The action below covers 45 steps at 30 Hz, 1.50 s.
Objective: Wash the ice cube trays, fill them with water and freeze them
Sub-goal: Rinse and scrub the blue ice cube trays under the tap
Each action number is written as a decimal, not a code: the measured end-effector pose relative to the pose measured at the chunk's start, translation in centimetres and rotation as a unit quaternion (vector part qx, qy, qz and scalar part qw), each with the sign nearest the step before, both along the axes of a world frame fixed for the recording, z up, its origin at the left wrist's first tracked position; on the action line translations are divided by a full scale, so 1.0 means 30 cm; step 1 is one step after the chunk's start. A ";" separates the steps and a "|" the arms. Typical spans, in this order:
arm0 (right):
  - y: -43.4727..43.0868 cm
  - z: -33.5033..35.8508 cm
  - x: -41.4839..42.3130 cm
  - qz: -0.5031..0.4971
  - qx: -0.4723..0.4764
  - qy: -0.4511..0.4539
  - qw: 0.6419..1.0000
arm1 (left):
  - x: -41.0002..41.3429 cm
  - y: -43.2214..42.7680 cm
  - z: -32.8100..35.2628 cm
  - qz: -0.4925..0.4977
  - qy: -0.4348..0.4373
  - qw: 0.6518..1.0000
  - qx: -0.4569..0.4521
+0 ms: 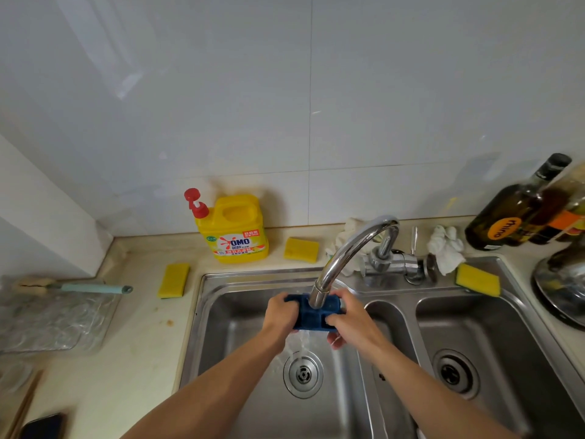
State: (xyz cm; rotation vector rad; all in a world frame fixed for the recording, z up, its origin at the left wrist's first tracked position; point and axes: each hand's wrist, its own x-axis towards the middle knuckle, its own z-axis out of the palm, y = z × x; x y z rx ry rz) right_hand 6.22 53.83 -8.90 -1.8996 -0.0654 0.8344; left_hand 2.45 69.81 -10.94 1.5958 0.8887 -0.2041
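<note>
I am holding a blue ice cube tray [311, 316] over the left basin of a steel double sink [228, 343], just under the spout of a curved chrome tap [348, 245]; I cannot tell whether spout and tray touch. My left hand [280, 315] grasps the tray's left end with fingers curled over its edge. My right hand [348, 321] grasps the right end, thumb on top and fingers wrapped underneath. The tray's compartments face up toward me. A thin stream of water [304, 339] falls from the tray's near edge toward the drain [303, 373], at 6 o'clock from the tray. On the pale counter at 11 o'clock stands a yellow detergent jug [235, 231] with a red pump. Yellow sponges lie around the sink: a left sponge [174, 280] at 10 o'clock, a middle sponge [300, 248] at 12 o'clock beside the jug, and a right sponge [478, 278] at 2 o'clock on the sink rim. A crumpled white cloth [444, 248] sits just behind that right sponge. Dark glass bottles [512, 213] stand at 2 o'clock, against the white tiled wall. Far out at 9 o'clock, a brush [79, 287] with a pale green handle rests beside a clear plastic tray [53, 318]. A dark phone [44, 426] lies at 8 o'clock, in the bottom corner.
</note>
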 end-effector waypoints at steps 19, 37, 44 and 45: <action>-0.026 -0.028 0.004 -0.161 -0.031 0.071 0.984 | -0.039 -0.026 0.003 -0.044 -0.051 0.986 -0.155; -0.003 -0.010 0.001 -0.031 -0.105 0.012 0.994 | -0.033 0.001 -0.043 -0.060 -0.023 0.996 -0.056; 0.007 -0.004 -0.016 0.042 -0.100 0.000 0.994 | -0.032 0.005 -0.060 0.010 -0.012 1.000 -0.010; 0.010 -0.001 -0.019 0.055 -0.098 0.000 0.994 | -0.032 0.009 -0.064 0.010 -0.013 1.000 -0.001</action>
